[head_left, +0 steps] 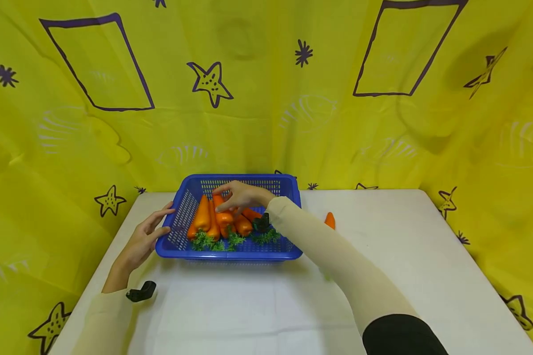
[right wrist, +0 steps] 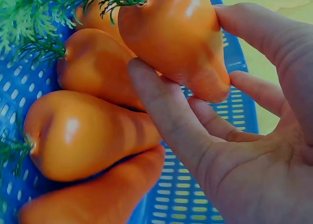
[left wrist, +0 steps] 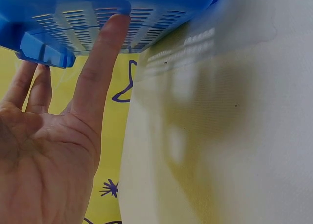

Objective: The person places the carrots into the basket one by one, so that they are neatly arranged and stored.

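Note:
A blue plastic basket (head_left: pixel 248 255) stands at the back of the table, holding several orange toy carrots (head_left: pixel 202 214) with green leafy tops (head_left: pixel 210 243). At its left side is my left hand (head_left: pixel 144 236), fingers fairly straight against the rim. In the left wrist view the thumb (left wrist: pixel 105 62) lies along the slotted wall. My right hand (head_left: pixel 243 195) reaches inside and grips a carrot (right wrist: pixel 171 33) between thumb and fingers, its leafy end toward the basket's front. Other carrots (right wrist: pixel 83 136) lie side by side beneath and beside it.
One more carrot (head_left: pixel 330 220) lies on the white table (head_left: pixel 426 256) to the right of the basket, partly hidden by my right forearm. A yellow patterned curtain (head_left: pixel 257 123) hangs right behind the table and along both sides.

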The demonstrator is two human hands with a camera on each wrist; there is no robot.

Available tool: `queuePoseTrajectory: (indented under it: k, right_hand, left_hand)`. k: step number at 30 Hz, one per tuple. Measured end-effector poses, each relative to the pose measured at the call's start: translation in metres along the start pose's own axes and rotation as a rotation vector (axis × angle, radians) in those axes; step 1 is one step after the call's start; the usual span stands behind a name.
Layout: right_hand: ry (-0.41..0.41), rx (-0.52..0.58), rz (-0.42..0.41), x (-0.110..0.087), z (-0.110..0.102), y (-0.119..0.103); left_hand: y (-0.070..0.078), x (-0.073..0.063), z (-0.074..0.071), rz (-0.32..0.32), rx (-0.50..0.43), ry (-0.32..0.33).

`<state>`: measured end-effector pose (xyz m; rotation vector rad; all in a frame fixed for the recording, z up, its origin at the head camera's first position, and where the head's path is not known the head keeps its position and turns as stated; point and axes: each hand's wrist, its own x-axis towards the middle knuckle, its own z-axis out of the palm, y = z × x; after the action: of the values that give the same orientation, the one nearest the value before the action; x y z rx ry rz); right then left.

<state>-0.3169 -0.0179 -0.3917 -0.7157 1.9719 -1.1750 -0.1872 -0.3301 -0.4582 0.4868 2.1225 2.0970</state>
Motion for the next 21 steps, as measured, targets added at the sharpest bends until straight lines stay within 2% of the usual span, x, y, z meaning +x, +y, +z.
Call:
queuePoseTrajectory:
  k: [7,21]
  right_hand:
    - [-0.026,0.04,0.05,0.013,0.001,0.006]
    - [-0.035,0.05,0.09,0.022,0.004,0.008]
  left_hand:
    - [0.002,0.0,0.0,-0.033,0.021,0.024]
    - [-0.001,0.0,-0.003,-0.015,0.039,0.011]
